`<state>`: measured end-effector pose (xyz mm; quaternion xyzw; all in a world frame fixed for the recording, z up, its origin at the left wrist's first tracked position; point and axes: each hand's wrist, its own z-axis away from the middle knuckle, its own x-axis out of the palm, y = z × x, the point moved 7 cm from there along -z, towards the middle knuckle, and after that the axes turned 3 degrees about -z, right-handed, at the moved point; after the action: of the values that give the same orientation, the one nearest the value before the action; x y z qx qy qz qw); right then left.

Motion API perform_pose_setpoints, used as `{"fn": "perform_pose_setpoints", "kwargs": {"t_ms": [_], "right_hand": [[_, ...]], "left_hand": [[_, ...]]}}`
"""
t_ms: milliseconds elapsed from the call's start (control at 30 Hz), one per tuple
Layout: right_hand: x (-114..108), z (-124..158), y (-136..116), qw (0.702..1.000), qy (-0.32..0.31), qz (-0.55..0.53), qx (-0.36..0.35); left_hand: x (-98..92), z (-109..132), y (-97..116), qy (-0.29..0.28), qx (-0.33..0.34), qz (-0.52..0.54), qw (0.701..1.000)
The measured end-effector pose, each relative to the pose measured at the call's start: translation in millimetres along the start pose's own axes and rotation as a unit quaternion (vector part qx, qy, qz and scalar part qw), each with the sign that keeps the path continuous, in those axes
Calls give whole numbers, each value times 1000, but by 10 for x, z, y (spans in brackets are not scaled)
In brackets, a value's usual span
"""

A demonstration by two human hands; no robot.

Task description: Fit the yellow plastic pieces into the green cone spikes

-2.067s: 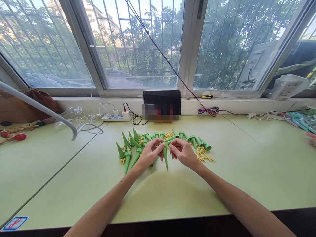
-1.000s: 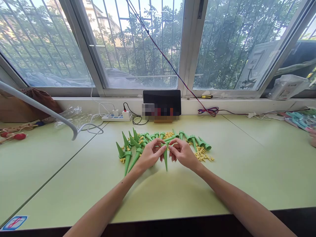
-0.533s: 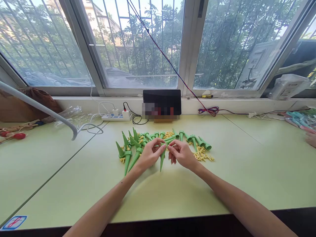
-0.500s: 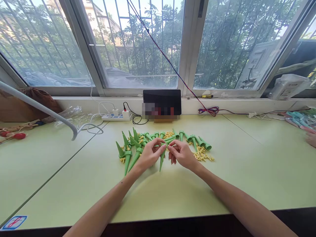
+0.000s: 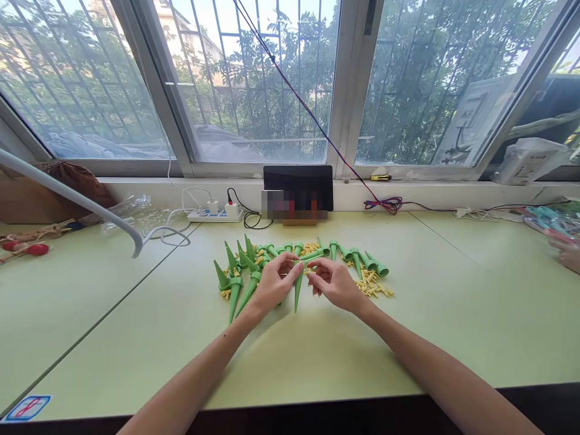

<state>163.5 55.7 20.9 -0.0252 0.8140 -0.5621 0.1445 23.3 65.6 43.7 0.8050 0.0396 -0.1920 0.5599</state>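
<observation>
Near the middle of the table, my left hand [image 5: 277,283] is closed on a green plastic watering spike [image 5: 298,293], its tip pointing down. My right hand [image 5: 333,283] pinches a small yellow plastic piece [image 5: 309,272] close beside the top of that spike; the fingers partly hide it. More green spikes [image 5: 234,297] lie and stand to the left of my hands, and others [image 5: 357,263] lie behind and to the right. Small yellow pieces [image 5: 371,284] are heaped by the right-hand spikes and among the rest.
A dark tablet [image 5: 298,181] stands at the back against the window ledge. To its left sits a power strip [image 5: 215,214] with cables. A white curved tube [image 5: 77,199] crosses the left side. At the far right edge another person's hand [image 5: 568,254] shows near plastic-wrapped things.
My right hand has drawn slightly away from the spike's top, so the yellow piece shows more. The held spike has tilted a little. The other person's hand moved slightly left.
</observation>
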Motion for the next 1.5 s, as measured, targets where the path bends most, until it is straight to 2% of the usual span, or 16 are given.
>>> {"fn": "perform_pose_setpoints", "kwargs": {"t_ms": [367, 800, 1133, 1500], "right_hand": [[19, 13, -48, 996, -16, 80, -42], [69, 30, -83, 989, -37, 128, -63], [49, 17, -46, 988, -34, 141, -43], [40, 14, -43, 992, -30, 123, -18]], "left_hand": [[15, 14, -70, -16, -39, 24, 999], [17, 18, -59, -28, -27, 16, 999], [51, 33, -8, -49, -13, -8, 999], [45, 50, 13, -43, 22, -26, 999]]}}
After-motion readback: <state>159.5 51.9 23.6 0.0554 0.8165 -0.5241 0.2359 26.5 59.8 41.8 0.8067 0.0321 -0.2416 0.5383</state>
